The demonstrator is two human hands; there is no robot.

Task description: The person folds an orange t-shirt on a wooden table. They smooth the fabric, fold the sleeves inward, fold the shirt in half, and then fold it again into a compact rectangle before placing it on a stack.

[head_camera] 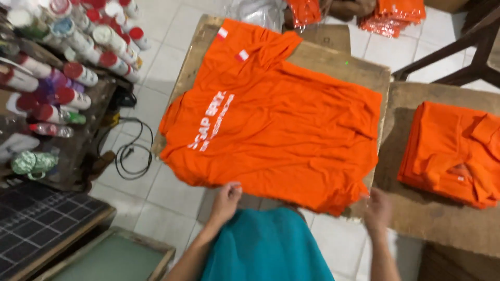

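Shirt flat on board, print up | L hand pinching shirt's near hem, fingers closed | R hand at near-right corner, blurred, grip can't tell | stack right of shirt | bottles left

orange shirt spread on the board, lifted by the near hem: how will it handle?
The orange shirt is probably floppy: its edges wrinkle and hang over the wooden board, so it should sag between the left hand and right hand. It looks thin, so likely light. Pushed, it would probably bunch rather than slide flat.
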